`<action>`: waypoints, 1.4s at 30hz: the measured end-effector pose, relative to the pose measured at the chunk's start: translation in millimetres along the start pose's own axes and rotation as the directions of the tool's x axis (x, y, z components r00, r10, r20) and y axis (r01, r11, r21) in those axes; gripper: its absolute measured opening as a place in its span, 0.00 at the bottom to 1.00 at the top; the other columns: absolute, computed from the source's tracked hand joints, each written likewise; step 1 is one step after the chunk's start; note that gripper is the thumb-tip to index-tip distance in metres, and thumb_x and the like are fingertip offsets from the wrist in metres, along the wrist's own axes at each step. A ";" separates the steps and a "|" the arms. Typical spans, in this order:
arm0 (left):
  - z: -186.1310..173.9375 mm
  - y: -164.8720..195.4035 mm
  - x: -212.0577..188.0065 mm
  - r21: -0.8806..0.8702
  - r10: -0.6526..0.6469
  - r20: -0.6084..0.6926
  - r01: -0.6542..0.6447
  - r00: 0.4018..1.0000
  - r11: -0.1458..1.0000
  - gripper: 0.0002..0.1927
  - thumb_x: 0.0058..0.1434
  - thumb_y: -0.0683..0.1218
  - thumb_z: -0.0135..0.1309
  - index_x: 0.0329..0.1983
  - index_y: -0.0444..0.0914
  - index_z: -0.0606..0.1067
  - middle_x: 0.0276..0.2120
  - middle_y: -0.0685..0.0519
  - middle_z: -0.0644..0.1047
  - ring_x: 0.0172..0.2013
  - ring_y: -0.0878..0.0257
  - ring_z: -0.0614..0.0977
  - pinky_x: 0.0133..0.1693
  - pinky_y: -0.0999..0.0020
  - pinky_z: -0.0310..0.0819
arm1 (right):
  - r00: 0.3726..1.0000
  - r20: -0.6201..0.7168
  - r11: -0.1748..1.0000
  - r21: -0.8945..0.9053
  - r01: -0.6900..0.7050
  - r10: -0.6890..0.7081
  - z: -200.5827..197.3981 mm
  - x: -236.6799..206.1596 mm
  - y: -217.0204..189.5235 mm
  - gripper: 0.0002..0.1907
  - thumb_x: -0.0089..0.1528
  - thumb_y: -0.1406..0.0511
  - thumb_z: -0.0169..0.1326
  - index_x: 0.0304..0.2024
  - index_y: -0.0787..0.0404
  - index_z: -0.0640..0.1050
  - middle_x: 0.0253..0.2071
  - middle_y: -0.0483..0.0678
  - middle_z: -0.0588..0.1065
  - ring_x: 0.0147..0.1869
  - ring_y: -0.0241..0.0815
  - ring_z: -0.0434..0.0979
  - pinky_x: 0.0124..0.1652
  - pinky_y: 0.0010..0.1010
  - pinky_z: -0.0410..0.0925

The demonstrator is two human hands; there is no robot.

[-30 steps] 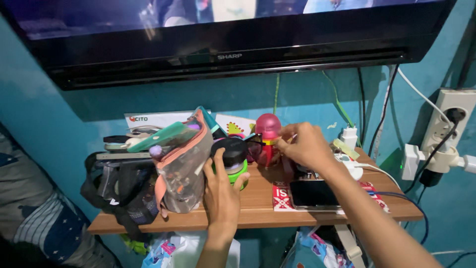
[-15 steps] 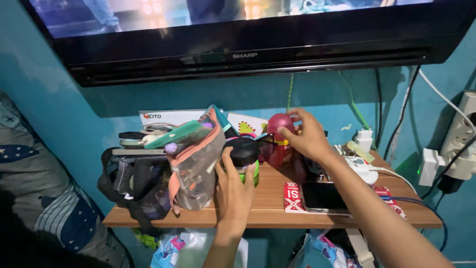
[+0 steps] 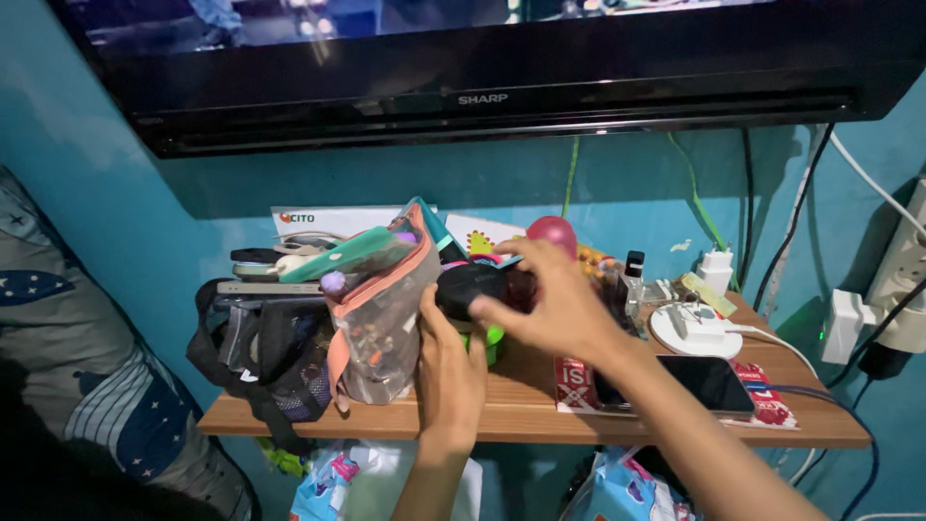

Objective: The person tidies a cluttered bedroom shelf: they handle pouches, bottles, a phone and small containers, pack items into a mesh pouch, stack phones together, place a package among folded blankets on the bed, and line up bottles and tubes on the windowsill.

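Where the wooden shelf (image 3: pixel 289 417) begins on the left, one black strap bag (image 3: pixel 265 362) sits with a flat grey device (image 3: pixel 260 287) on top of it, and beside it stands one clear pouch (image 3: pixel 381 323) with orange trim, a green case (image 3: pixel 347 256) poking out of its mouth. The left hand (image 3: pixel 449 371) stands upright with fingers straight, its palm pressed flat against the pouch's side. Just right of it sits one dark round jar (image 3: pixel 470 287) with a green base, and the right hand (image 3: pixel 559 309) reaches over it, fingers spread and curled loosely about its lid; whether they grip it I cannot tell. One pink ball (image 3: pixel 553 233) shows behind that hand. Further right lie one black phone (image 3: pixel 709 381) on a red packet (image 3: pixel 577 384), one white round charger (image 3: pixel 696 330), and a white plug (image 3: pixel 716 270). Half a second ago the right hand was up at the pink ball; it has since dropped leftward onto the jar, while the left hand has stayed against the pouch.
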State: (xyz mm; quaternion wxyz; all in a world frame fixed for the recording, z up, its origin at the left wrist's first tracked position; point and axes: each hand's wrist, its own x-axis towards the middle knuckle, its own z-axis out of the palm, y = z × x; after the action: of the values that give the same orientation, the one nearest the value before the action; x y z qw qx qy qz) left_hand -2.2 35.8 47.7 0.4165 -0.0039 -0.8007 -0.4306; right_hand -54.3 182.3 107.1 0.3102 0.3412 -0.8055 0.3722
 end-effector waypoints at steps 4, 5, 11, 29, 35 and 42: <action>-2.9 -0.8 -1.5 0.009 -0.017 0.019 0.017 1.000 1.000 0.38 0.61 0.43 0.56 0.70 0.36 0.51 0.57 0.30 0.71 0.54 0.33 0.76 0.51 0.46 0.70 | 0.992 0.114 0.997 0.068 0.038 -0.046 6.0 10.2 -17.8 0.42 0.50 0.53 0.71 0.60 0.64 0.71 0.52 0.59 0.77 0.54 0.52 0.79 0.50 0.41 0.71; -3.8 -0.7 -1.2 0.003 -0.014 0.017 0.014 1.000 1.000 0.38 0.62 0.44 0.57 0.70 0.36 0.51 0.56 0.29 0.71 0.54 0.33 0.76 0.51 0.46 0.70 | 0.991 0.135 0.998 0.058 -0.032 0.024 7.0 12.5 -19.8 0.41 0.49 0.53 0.70 0.60 0.63 0.72 0.49 0.58 0.78 0.51 0.50 0.81 0.48 0.39 0.72; -6.5 -3.9 1.0 0.019 -0.032 0.015 0.031 0.999 0.999 0.36 0.64 0.48 0.59 0.67 0.35 0.53 0.54 0.28 0.72 0.53 0.32 0.76 0.50 0.46 0.71 | 0.963 0.184 0.966 0.137 -0.222 0.195 11.6 16.6 -18.9 0.44 0.47 0.56 0.70 0.61 0.62 0.69 0.41 0.55 0.82 0.45 0.43 0.86 0.45 0.34 0.76; -134.2 -28.5 -27.9 -0.242 0.245 -0.108 -0.265 0.963 0.934 0.15 0.58 0.44 0.60 0.46 0.32 0.76 0.41 0.42 0.82 0.36 0.54 0.83 0.36 0.62 0.76 | 0.912 -0.410 0.985 0.152 0.077 -0.008 20.3 13.7 -121.0 0.22 0.64 0.65 0.61 0.59 0.62 0.74 0.48 0.52 0.77 0.52 0.36 0.78 0.53 0.28 0.72; -229.5 -90.2 31.4 -0.315 -0.118 -0.452 -0.034 0.884 0.948 0.10 0.60 0.39 0.54 0.45 0.31 0.76 0.31 0.47 0.84 0.31 0.68 0.86 0.32 0.73 0.82 | 0.829 -0.351 0.889 -0.018 0.458 -0.434 48.0 50.9 -207.8 0.16 0.62 0.69 0.61 0.53 0.64 0.76 0.56 0.54 0.76 0.61 0.47 0.79 0.62 0.35 0.71; -248.5 -140.0 57.0 -0.334 -0.241 -0.351 0.119 0.905 0.935 0.21 0.57 0.41 0.58 0.54 0.34 0.70 0.48 0.45 0.80 0.48 0.57 0.82 0.49 0.61 0.78 | 0.906 0.417 0.905 -0.351 0.240 -0.079 209.7 148.7 -249.4 0.51 0.45 0.60 0.71 0.67 0.61 0.61 0.60 0.66 0.66 0.64 0.65 0.67 0.60 0.47 0.66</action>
State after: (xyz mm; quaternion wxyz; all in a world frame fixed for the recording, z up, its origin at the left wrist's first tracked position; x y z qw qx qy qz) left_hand 74.4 -244.5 59.9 0.5182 0.0916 -0.6236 -0.5781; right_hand 3.4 -157.4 204.7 0.2346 0.4054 -0.8780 0.0991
